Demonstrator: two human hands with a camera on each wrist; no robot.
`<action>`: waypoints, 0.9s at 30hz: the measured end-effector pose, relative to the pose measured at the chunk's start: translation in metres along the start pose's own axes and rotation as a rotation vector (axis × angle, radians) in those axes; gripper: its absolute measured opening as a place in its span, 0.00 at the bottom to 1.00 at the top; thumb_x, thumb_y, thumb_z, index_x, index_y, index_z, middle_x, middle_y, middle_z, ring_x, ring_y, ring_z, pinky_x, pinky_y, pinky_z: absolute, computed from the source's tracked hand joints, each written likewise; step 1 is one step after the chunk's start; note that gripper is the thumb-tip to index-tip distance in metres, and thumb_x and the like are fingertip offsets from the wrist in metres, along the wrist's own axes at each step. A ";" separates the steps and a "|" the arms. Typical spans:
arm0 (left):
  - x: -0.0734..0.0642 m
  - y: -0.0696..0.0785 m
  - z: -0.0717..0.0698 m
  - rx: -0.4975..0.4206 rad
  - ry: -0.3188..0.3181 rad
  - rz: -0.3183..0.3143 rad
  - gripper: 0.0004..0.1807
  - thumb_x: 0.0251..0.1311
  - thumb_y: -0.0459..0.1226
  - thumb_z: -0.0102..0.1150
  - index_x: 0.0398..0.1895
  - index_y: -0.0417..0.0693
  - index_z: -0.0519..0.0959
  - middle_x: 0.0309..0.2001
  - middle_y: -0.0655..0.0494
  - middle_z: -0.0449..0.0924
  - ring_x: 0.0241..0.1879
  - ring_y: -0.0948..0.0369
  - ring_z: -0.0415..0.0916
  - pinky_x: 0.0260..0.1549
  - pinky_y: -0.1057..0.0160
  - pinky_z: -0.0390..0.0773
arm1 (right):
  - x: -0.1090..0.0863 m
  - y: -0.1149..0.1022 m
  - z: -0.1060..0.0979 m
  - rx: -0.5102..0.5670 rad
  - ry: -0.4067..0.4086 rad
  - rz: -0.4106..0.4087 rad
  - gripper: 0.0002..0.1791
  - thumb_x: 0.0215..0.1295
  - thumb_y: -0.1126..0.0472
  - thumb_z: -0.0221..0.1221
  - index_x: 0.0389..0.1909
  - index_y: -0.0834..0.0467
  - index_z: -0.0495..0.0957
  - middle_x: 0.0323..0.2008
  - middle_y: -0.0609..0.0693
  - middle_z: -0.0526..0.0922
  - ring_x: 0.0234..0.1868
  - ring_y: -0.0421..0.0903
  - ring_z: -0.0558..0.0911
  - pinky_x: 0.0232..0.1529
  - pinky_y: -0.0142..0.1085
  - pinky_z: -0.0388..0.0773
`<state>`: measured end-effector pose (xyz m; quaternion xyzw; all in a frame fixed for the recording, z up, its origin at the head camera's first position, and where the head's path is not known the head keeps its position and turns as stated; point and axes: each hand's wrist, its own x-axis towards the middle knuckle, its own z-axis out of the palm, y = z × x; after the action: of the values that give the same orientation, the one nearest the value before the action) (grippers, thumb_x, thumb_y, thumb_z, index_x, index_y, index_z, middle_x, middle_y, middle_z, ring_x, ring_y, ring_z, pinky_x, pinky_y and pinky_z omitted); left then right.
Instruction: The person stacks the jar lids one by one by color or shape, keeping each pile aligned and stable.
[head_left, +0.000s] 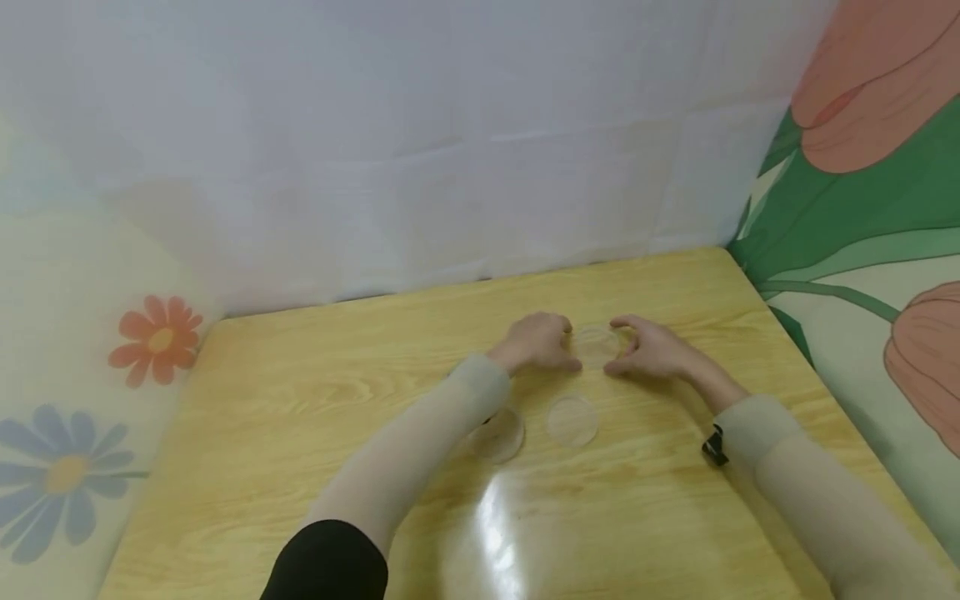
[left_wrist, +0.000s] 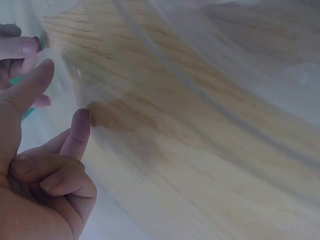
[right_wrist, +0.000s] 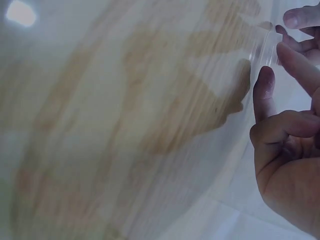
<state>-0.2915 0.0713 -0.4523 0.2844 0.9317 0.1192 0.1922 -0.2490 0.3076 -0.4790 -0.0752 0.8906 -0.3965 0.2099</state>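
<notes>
A clear round dish [head_left: 597, 344] stands between the two hands on the wooden table, its rim faint. From the left side my left hand [head_left: 538, 340] holds its edge between thumb and forefinger, the other fingers bent in the left wrist view. Opposite it, my right hand [head_left: 651, 346] grips the right edge the same way. The dish's transparent wall [right_wrist: 267, 50] shows by the fingertips in the right wrist view. Nearer on the table lie two more clear round pieces: one [head_left: 572, 421] below the hands, the other [head_left: 501, 437] partly under the left sleeve.
The wood-grain table [head_left: 300, 417] meets a white cloth [head_left: 450, 167] at the back. Flower-printed cloth [head_left: 862, 217] borders the right side, with more printed flowers [head_left: 160, 339] at the left. A black wrist device [head_left: 714, 448] shows below the right cuff.
</notes>
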 end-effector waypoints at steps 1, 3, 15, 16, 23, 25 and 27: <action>0.001 0.000 0.000 -0.007 -0.005 0.004 0.37 0.60 0.54 0.73 0.66 0.42 0.77 0.62 0.47 0.80 0.62 0.49 0.76 0.60 0.49 0.76 | 0.001 0.000 0.001 0.003 -0.007 0.002 0.50 0.61 0.51 0.74 0.77 0.64 0.58 0.37 0.53 0.86 0.37 0.47 0.84 0.44 0.41 0.79; 0.004 0.000 0.001 -0.025 -0.008 0.015 0.37 0.60 0.52 0.74 0.66 0.41 0.77 0.59 0.48 0.82 0.60 0.49 0.77 0.60 0.50 0.76 | 0.003 -0.001 0.001 0.000 -0.014 0.002 0.50 0.61 0.51 0.74 0.77 0.65 0.59 0.37 0.53 0.86 0.36 0.48 0.84 0.44 0.42 0.79; 0.014 0.001 0.004 -0.058 0.021 0.046 0.38 0.57 0.49 0.77 0.67 0.42 0.77 0.41 0.58 0.85 0.47 0.57 0.81 0.51 0.56 0.79 | 0.007 -0.003 0.000 -0.020 0.003 -0.042 0.48 0.61 0.53 0.74 0.76 0.66 0.62 0.34 0.51 0.87 0.34 0.46 0.84 0.41 0.40 0.78; 0.014 0.001 0.004 -0.059 0.018 0.048 0.38 0.57 0.49 0.77 0.67 0.41 0.77 0.41 0.57 0.86 0.47 0.57 0.81 0.51 0.56 0.79 | 0.007 -0.003 0.001 -0.016 0.003 -0.043 0.48 0.61 0.53 0.74 0.76 0.66 0.62 0.34 0.51 0.87 0.34 0.46 0.84 0.41 0.40 0.78; 0.012 0.003 0.003 -0.048 -0.002 0.060 0.40 0.58 0.50 0.76 0.69 0.39 0.75 0.43 0.56 0.87 0.48 0.56 0.82 0.51 0.57 0.79 | 0.005 0.002 0.003 -0.002 0.009 -0.051 0.48 0.61 0.53 0.75 0.75 0.66 0.62 0.34 0.51 0.87 0.34 0.46 0.84 0.42 0.40 0.79; 0.010 0.004 0.002 -0.046 0.000 0.062 0.40 0.58 0.50 0.76 0.69 0.40 0.74 0.41 0.57 0.87 0.48 0.57 0.82 0.50 0.57 0.79 | 0.002 0.001 0.002 0.011 0.010 -0.050 0.48 0.61 0.53 0.75 0.76 0.66 0.62 0.34 0.51 0.87 0.34 0.46 0.84 0.41 0.40 0.79; 0.009 0.005 0.001 -0.045 0.003 0.071 0.40 0.57 0.50 0.77 0.69 0.40 0.74 0.40 0.58 0.86 0.46 0.58 0.82 0.48 0.58 0.79 | 0.000 0.001 0.002 0.033 0.007 -0.054 0.49 0.61 0.54 0.75 0.76 0.65 0.61 0.34 0.52 0.87 0.34 0.47 0.84 0.40 0.40 0.80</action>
<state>-0.2954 0.0807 -0.4538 0.3128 0.9183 0.1471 0.1929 -0.2477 0.3070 -0.4807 -0.0943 0.8822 -0.4169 0.1974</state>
